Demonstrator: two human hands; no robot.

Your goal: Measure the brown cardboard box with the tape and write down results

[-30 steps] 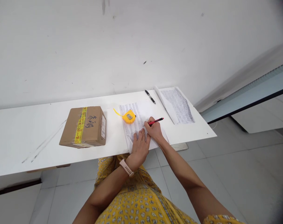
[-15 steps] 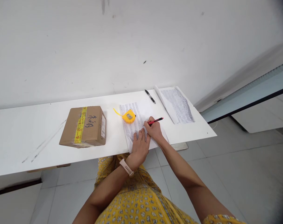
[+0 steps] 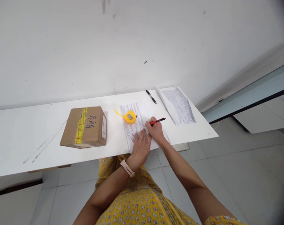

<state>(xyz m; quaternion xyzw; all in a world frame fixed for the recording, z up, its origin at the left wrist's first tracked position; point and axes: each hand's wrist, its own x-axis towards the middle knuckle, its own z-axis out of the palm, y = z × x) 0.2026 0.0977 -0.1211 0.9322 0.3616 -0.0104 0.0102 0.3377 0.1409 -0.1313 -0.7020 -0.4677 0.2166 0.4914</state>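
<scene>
My right hand (image 3: 155, 129) grips a red and black pen (image 3: 159, 121), its tip down at a sheet of paper (image 3: 139, 109) covered in rows of writing. The hand rests on the right part of that sheet. Flat on the lower part of the paper lies my left hand (image 3: 141, 145), fingers stretched out, just left of the right one. A yellow tape measure (image 3: 129, 117) sits on the upper part of the sheet, a short end of its tape sticking out to the left.
A cardboard box (image 3: 91, 126) with yellow tape and handwriting stands left on the white table (image 3: 48, 125). Behind the sheet lies a black pen (image 3: 151, 97). At the right end is a densely written paper (image 3: 179, 104). The wall (image 3: 85, 56) borders the table's back.
The pen in my right hand has shifted very slightly, its back end a little farther right. My left hand, the tape measure and the box stay as they were.
</scene>
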